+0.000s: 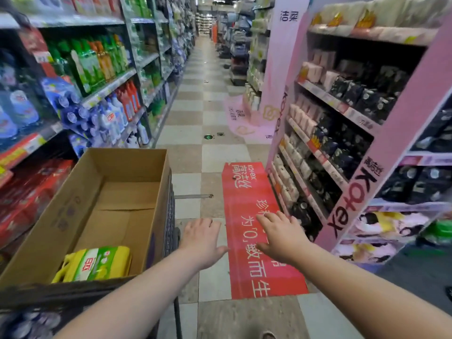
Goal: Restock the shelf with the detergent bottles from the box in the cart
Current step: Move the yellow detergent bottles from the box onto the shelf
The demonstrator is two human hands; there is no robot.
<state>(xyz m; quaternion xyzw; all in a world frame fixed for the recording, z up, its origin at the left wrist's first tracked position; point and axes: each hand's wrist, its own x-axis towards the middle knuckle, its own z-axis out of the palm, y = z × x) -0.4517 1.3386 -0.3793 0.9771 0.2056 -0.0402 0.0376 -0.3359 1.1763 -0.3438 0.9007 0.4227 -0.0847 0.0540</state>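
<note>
One yellow-and-green detergent bottle (95, 264) lies on its side in the near corner of the cardboard box (66, 204). It is the only bottle visible there. The rest of the box floor is bare cardboard, so the restocking looks nearly done. With nothing beside it to prop it up, the bottle probably lies flat for that reason.

The box has its top open and fills the cart (169, 216), so a hand can reach straight down into it. The cart stands on the left of the aisle, close along the shelf (110, 86). That shelf carries rows of green, orange, red and blue cleaning bottles. Parked there, the cart keeps the carry from box to shelf short.

Both hands are stretched forward to the right of the cart, palms down over the floor. The left hand (200, 237) is just beside the cart's mesh side, with its fingers spread and straight. It holds nothing, and I cannot tell whether it touches the cart. The right hand (281, 234) is further right, also spread wide and empty. It hovers above the red floor sticker (247, 192).

Neither hand is near the bottle, so the next step would be to reach left and down into the box. On the far right stands a pink display rack (391, 143) of packaged goods, which has no part in the task.
</note>
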